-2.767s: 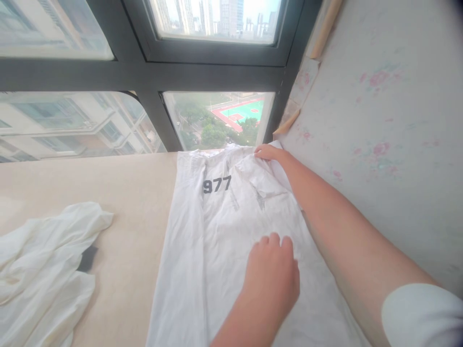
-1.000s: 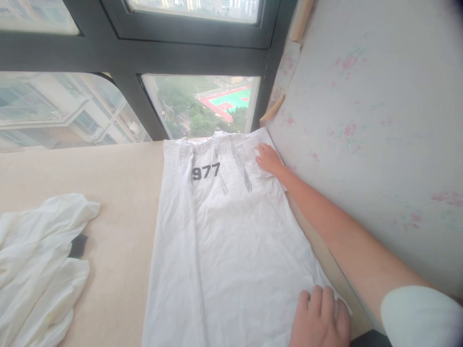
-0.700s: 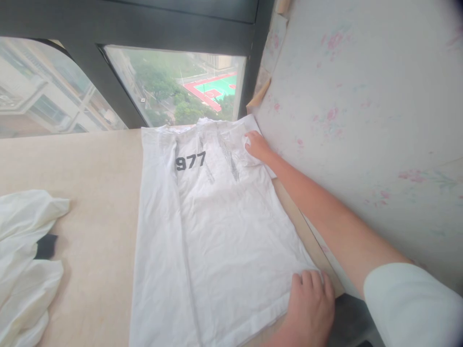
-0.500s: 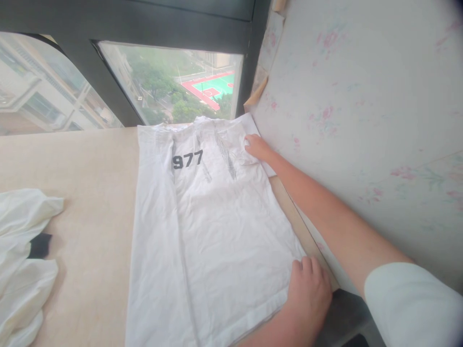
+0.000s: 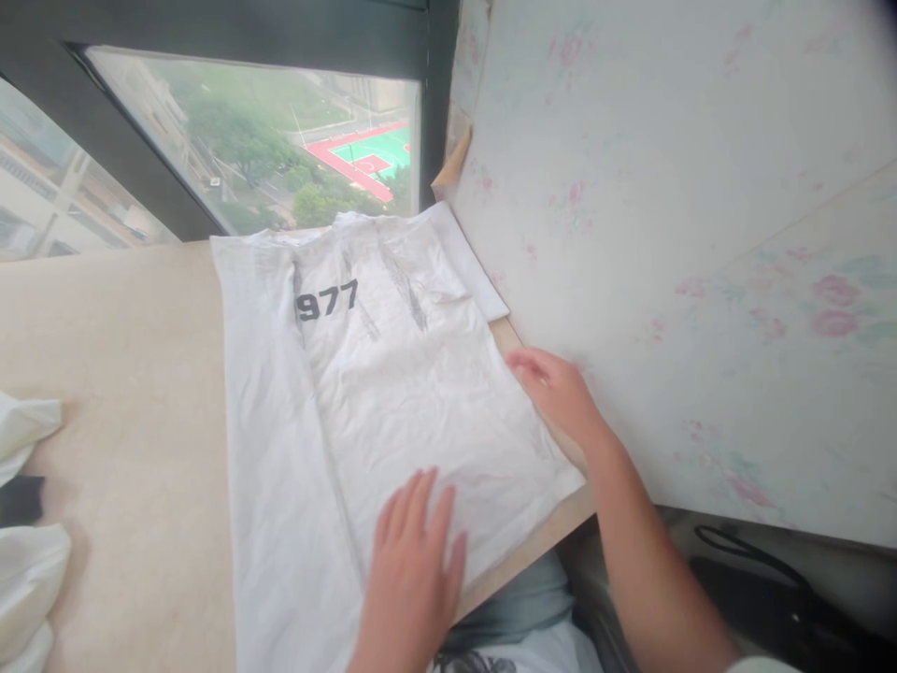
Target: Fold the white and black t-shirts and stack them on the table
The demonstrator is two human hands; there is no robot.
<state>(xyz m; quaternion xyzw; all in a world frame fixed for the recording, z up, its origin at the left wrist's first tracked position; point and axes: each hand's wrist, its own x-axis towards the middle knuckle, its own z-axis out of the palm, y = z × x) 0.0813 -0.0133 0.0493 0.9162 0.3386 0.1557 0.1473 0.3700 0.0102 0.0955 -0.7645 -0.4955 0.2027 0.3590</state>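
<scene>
A white T-shirt [image 5: 413,411] lies spread on a beige surface, its left side folded inward in a long vertical strip. Dark digits "977" and grey streaks show near its far end. Over the lower middle of the shirt is my left hand [image 5: 417,551], fingers apart and palm down; whether it touches the cloth I cannot tell. Beside the shirt's right edge my right hand [image 5: 561,397] is loosely bent with nothing visible in it. The sleeve on the right lies out flat near the wall.
More off-white cloth [image 5: 28,579] with a dark patch lies on the beige ledge [image 5: 147,421] at the left. A dark-framed window [image 5: 273,140] stands behind, and a floral-papered wall [image 5: 665,187] rises on the right. A black bag [image 5: 785,598] with a strap sits below right.
My right hand has let go of the shirt's right sleeve and come back toward me. My left hand has left the lower right corner and moved left over the shirt. The view has turned right.
</scene>
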